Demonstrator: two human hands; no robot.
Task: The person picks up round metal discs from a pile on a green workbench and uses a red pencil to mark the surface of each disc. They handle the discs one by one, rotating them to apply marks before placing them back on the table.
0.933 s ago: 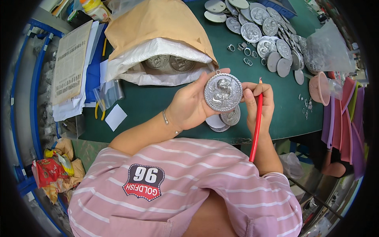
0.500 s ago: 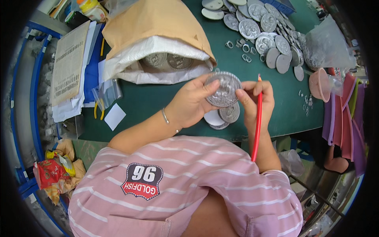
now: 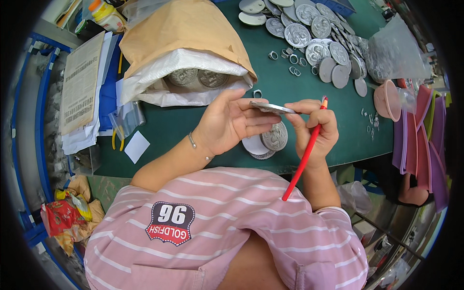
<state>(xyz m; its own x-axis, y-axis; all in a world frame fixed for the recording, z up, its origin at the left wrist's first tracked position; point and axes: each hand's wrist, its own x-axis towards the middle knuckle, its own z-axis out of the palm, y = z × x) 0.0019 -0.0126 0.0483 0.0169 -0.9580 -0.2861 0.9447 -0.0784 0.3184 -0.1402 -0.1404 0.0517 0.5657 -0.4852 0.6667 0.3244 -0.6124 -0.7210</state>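
Observation:
My right hand pinches the edge of a silver embossed medallion, which is tilted nearly edge-on. The same hand grips a long red pencil, its tip pointing up and away. Beneath the medallion's left part, my left hand is open with the palm up and fingers stretched out; whether they touch it is hard to tell. Just below, on the green table, lie several more medallions, one showing a plain pale face. A small metal ring sits beyond the held medallion.
A paper-and-white-lined sack with medallions inside lies at the far left. A heap of silver medallions covers the far right, near loose rings, a clear plastic bag and a pink basket. Papers lie left.
The medallion has turned from facing me to nearly edge-on. My left hand has let go and opened flat beneath it; my right hand now holds it. The pencil leans more to the left.

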